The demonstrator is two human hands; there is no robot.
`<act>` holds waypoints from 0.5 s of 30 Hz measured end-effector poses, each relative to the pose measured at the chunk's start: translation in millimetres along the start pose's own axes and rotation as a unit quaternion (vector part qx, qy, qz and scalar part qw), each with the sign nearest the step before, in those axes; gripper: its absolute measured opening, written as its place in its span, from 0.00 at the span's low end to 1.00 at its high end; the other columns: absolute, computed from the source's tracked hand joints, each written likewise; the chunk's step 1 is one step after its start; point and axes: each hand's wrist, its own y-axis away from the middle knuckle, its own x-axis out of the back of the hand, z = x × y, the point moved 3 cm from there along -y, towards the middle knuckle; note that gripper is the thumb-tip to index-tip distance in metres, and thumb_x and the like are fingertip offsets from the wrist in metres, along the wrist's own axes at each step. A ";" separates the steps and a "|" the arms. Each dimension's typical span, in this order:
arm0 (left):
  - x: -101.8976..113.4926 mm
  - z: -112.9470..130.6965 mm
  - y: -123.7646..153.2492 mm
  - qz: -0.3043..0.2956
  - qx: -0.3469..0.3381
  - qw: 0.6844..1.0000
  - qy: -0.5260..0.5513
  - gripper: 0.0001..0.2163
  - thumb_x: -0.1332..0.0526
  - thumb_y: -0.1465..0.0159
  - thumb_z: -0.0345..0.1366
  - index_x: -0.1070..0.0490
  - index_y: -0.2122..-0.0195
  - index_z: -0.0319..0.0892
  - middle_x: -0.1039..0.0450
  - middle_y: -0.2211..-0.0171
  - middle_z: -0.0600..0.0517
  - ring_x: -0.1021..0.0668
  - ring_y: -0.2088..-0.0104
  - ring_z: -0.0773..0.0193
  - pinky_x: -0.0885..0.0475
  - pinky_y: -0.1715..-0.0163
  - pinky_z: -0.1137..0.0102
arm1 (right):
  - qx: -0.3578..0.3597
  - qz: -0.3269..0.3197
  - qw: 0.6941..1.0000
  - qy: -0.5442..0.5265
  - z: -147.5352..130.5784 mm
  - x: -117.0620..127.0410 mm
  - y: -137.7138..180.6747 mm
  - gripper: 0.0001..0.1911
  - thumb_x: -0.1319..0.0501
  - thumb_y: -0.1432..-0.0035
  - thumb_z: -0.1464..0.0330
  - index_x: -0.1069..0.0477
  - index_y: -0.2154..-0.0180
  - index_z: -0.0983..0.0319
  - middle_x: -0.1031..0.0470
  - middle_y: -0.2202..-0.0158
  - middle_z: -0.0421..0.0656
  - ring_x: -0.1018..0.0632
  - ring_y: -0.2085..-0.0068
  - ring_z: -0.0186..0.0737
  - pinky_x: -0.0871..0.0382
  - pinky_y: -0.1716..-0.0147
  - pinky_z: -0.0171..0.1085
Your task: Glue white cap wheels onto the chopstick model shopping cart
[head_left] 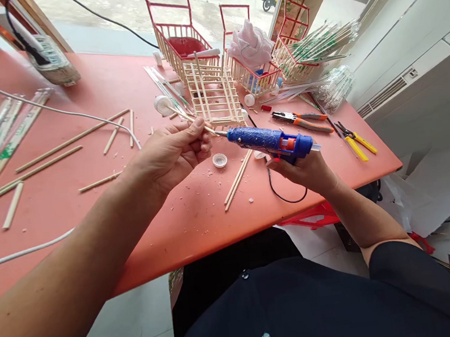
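My left hand [187, 143] is closed in a pinch on a thin wooden stick [179, 111], with a white bottle cap [163, 105] at the stick's far end. My right hand [305, 168] grips a blue hot glue gun [258, 138] by its handle, and a clear glue stick pokes out of its back. The gun's nozzle meets the near end of the stick, close to my left fingertips; whether glue is coming out is too small to tell. Just beyond my hands stands a small lattice frame of wooden sticks [216, 96]. A white cap [219, 160] lies on the table below my left hand.
Miniature stick carts [182, 40] line the back by the window. Pliers [301, 121] and yellow-handled cutters [356, 141] lie at right. Wrapped chopsticks [3, 138], loose sticks [50, 167] and a white cable [49, 108] occupy the left of the pink table [154, 226].
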 end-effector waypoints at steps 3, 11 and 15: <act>0.6 -0.9 -0.9 -0.017 -0.001 1.000 -0.014 0.21 0.32 0.22 0.27 0.27 0.76 0.37 0.30 0.79 0.55 0.28 0.78 0.74 0.31 0.74 0.79 | 0.005 0.010 1.000 -0.008 0.0 1.0 1.1 0.27 0.28 0.32 0.49 0.35 0.72 0.57 0.39 0.75 0.34 0.39 0.72 0.33 0.42 0.72 0.38; -3.5 0.0 3.4 -0.009 0.008 1.000 -0.006 0.24 0.41 0.18 0.25 0.28 0.76 0.37 0.30 0.79 0.55 0.28 0.79 0.75 0.31 0.75 0.80 | 0.010 0.012 1.000 -0.008 0.0 3.9 3.6 0.25 0.28 0.31 0.51 0.34 0.71 0.57 0.37 0.73 0.34 0.38 0.71 0.33 0.42 0.71 0.38; -4.5 -0.1 3.6 -0.009 0.009 1.000 0.011 0.23 0.40 0.18 0.27 0.29 0.75 0.38 0.29 0.78 0.56 0.29 0.79 0.76 0.32 0.75 0.81 | 0.026 0.008 1.000 -0.002 0.8 3.3 4.7 0.27 0.28 0.31 0.51 0.36 0.73 0.57 0.41 0.76 0.33 0.40 0.73 0.32 0.43 0.71 0.38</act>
